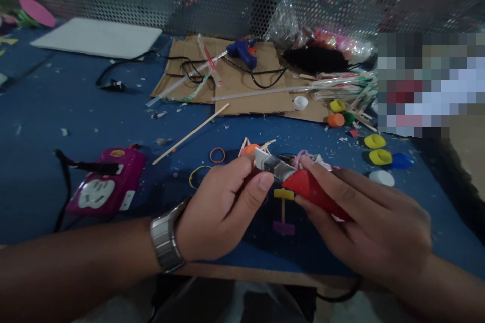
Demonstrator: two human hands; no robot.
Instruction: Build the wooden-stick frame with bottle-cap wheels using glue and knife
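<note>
Forearms (94, 252): your left one reaches in from eight o'clock, nearly level, and your right one slants up from four o'clock; they bring your hands close together just below the middle of the view.
Left hand (215, 207): you hold it back upward, thumb pointing to two o'clock, index finger bent above it. The thumb tip is at the lower edge of a flat silver strip (278, 165). Your other fingers are hidden, so I cannot tell whether this hand grips anything.
Right hand (386, 217): you have it closed around the red-handled tool (318, 194), index finger stretched along the far side, thumb along the near side.
Red-handled tool: between your two hands, its blade-like silver strip pointing to ten o'clock, toward your left fingers.
Metal watch band (166, 239): around your left wrist, at eight o'clock from the thumb.
Mallet-shaped piece (283, 212): at six o'clock from the strip, a yellow bar and a purple bar joined by a thin stick.
Purple power socket (106, 181): at nine o'clock from your hands, with a black plug in it.
Wooden stick (191, 133): at ten o'clock, bare on the blue table (76, 111).
Blue glue gun (242, 53): at eleven o'clock, on cardboard (257, 103).
Yellow caps (380, 157): between two and three o'clock.
</note>
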